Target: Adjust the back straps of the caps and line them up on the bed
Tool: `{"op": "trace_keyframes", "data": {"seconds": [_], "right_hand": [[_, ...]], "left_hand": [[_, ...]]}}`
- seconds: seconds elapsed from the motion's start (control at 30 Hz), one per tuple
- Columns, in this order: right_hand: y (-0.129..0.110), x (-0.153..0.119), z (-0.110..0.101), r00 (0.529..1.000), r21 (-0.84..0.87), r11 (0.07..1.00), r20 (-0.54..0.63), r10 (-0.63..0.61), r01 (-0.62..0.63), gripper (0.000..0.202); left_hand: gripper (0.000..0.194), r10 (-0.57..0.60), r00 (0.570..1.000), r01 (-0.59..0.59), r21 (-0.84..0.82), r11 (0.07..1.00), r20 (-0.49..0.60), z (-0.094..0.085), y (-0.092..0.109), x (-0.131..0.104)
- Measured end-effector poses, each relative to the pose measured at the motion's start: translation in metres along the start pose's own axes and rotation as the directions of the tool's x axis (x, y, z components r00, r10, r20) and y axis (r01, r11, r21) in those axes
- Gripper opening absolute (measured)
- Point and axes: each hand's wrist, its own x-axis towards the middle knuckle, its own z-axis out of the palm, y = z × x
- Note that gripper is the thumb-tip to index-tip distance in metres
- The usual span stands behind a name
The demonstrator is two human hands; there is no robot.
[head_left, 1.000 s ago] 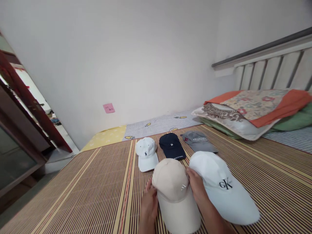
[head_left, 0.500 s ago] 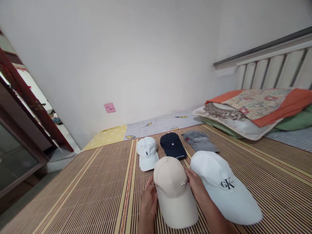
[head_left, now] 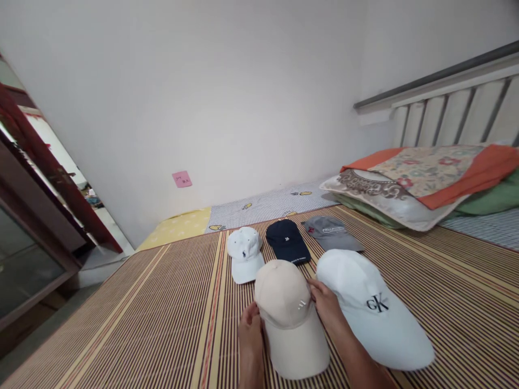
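A beige baseball cap (head_left: 281, 300) with a small light logo sits between my two hands, its brim towards me. My left hand (head_left: 250, 335) is at the cap's left edge, fingers bent against it. On the opposite side, my right hand (head_left: 323, 300) pinches the cap's edge; some fingertips are hidden. Right of that hand lies a large white cap (head_left: 365, 302) with dark "CK" letters. Behind are a white cap (head_left: 245, 254) with a small dark emblem, a navy cap (head_left: 286, 240) and a grey cap (head_left: 332, 233).
The caps rest on a striped bamboo mat (head_left: 162, 319) over a bed. Folded pillows and covers (head_left: 409, 183) lie at the right, near a white slatted headboard (head_left: 450, 116). A pink note (head_left: 181, 179) is on the wall. An open doorway (head_left: 77, 173) stands at the left.
My left hand has shifted slightly right and lower along the beige cap's edge, its fingers more curled. My right hand and the caps look nearly unchanged.
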Motion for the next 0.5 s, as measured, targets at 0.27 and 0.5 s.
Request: {"op": "trace_keyframes", "data": {"seconds": [0.27, 0.5], "right_hand": [[-0.004, -0.003, -0.006, 0.99, -0.192, 0.973, 0.082, -0.113, 0.127, 0.055], [-0.013, -0.031, -0.02, 0.966, -0.316, 0.915, 0.138, -0.218, 0.251, 0.05]], "left_hand": [[0.036, -0.089, 0.996, 0.088, -0.111, 0.99, -0.008, -0.001, -0.004, 0.003], [0.021, -0.149, 0.989, 0.145, -0.198, 0.97, -0.008, -0.022, 0.014, -0.017]]}}
